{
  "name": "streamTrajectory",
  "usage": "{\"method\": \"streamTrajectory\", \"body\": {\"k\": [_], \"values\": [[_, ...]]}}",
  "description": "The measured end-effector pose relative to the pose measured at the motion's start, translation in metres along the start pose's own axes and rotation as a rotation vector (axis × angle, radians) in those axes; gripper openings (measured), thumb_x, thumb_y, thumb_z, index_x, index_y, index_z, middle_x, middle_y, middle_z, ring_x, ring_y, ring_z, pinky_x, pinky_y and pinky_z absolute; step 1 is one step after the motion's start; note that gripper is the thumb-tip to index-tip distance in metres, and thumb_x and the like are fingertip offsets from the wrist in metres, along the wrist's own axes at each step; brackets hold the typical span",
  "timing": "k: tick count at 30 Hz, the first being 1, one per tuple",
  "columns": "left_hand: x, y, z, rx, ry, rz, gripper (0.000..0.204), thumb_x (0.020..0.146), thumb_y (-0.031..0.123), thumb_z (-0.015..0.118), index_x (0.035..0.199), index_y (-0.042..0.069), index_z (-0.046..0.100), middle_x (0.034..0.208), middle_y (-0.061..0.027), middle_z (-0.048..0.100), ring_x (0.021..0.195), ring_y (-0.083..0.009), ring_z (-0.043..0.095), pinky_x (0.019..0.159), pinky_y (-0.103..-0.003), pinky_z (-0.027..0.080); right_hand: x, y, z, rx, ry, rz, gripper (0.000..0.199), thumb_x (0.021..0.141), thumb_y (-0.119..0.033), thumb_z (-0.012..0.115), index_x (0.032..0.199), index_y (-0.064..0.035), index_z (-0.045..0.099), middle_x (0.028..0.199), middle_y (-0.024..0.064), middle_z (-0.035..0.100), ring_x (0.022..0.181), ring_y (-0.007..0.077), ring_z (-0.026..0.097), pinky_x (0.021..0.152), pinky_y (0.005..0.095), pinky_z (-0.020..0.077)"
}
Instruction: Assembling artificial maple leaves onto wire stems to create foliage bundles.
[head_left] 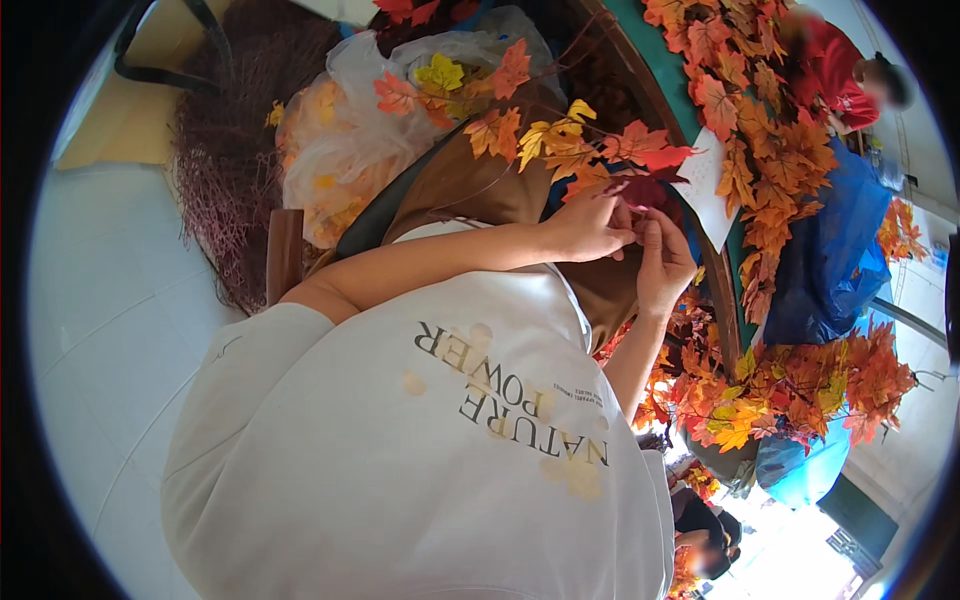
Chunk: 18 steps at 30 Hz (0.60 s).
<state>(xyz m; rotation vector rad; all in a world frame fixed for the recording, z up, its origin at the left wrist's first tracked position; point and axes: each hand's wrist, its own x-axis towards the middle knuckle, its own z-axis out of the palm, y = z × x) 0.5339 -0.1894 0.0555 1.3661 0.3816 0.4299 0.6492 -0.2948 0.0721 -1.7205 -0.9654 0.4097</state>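
My left hand (588,222) and my right hand (666,262) meet fingertip to fingertip above my lap. Both are closed in a pinch at the base of a dark red artificial maple leaf (645,190); its stem is mostly hidden by my fingers. Just beyond them spreads an artificial maple branch (545,140) with orange, yellow and red leaves on thin twigs. Whether the dark red leaf is joined to that branch, I cannot tell.
A green-topped table (655,60) edged in wood carries a heap of orange maple leaves (765,190) and a white sheet (708,190). A blue plastic bag (835,250) lies beyond. At left are a clear bag of leaves (330,150) and bundled purple-brown twigs (240,130). Other people sit nearby.
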Motion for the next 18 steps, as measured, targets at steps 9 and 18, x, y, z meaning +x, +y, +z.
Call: {"method": "streamTrajectory", "body": {"k": [9, 18], "values": [[0.005, -0.011, 0.0, -0.424, 0.151, -0.105, 0.027, 0.08, 0.0, 0.06, 0.107, 0.002, 0.055, 0.074, -0.0036, 0.058, 0.057, -0.0129, 0.062, 0.05, -0.024, 0.05, 0.05, -0.031, -0.015, -0.202, 0.088, -0.095, 0.014, 0.085, -0.003, 0.059, 0.098, 0.0019, 0.064, 0.084, 0.0067, 0.065, 0.075, 0.009, 0.061, 0.067, 0.0203, 0.0471], [-0.005, -0.014, 0.006, -0.296, -0.108, 0.056, 0.06, 0.078, -0.004, 0.055, 0.132, 0.011, 0.034, 0.124, -0.01, 0.046, 0.057, -0.0168, 0.062, 0.057, -0.027, 0.053, 0.153, -0.046, -0.028, -0.563, 0.215, -0.414, 0.026, 0.089, -0.012, 0.056, 0.112, -0.0006, 0.061, 0.097, 0.0125, 0.066, 0.08, 0.0122, 0.062, 0.069, 0.0226, 0.0487]]}}
